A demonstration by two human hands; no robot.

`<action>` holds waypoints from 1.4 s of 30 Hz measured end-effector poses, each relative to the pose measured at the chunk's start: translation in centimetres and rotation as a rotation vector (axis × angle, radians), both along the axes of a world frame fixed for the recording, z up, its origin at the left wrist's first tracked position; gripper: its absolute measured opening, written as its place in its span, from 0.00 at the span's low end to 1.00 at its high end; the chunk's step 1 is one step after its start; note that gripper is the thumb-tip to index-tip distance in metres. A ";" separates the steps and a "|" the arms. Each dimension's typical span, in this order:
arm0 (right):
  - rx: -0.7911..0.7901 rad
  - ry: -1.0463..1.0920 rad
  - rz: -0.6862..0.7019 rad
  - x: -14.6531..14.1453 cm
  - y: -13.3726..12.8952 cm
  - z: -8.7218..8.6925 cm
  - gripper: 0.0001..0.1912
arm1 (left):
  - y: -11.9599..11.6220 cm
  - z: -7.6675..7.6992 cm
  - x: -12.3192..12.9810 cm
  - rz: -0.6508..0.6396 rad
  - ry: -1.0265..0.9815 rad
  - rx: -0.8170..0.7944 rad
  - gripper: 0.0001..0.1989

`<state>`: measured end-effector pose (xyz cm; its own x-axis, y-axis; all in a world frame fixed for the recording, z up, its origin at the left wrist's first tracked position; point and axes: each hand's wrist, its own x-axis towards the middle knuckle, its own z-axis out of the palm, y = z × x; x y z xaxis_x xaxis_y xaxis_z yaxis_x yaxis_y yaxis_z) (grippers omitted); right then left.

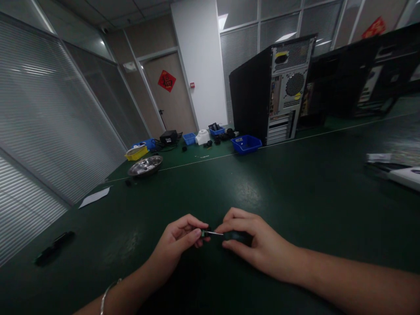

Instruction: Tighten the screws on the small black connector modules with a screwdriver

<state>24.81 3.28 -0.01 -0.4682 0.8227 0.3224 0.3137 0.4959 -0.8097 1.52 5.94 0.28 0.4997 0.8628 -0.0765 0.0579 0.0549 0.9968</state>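
Observation:
Near the front middle of the dark green table, my left hand (180, 238) pinches a small green and black part (205, 233) between thumb and fingers. Facing it, my right hand (254, 238) is closed around the dark handle of a screwdriver (215, 233). The thin metal shaft points left and its tip meets the small part; the exact contact point is too small to make out. A bracelet circles my left wrist.
A black tool-like object (54, 248) lies at the left, with white paper (94, 197) behind it. Farther back are a metal dish (145, 166), a yellow tray (136, 153), a blue bin (246, 144) and a computer case (272, 92). A white-edged item (405, 175) lies right.

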 end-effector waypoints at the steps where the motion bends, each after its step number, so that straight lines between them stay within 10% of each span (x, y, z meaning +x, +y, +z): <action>1: 0.001 0.000 0.000 0.0 0.0 0.0 0.11 | 0.0 0.0 0.0 0.001 0.000 0.003 0.09; 42: 0.012 -0.036 -0.021 0.0 -0.1 -0.1 0.13 | 0.0 0.8 0.6 0.105 0.131 0.019 0.11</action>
<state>24.82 3.17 -0.10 -0.4624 0.8286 0.3156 0.3531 0.4986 -0.7917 2.12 5.90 1.04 0.3937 0.9115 -0.1187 0.1823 0.0491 0.9820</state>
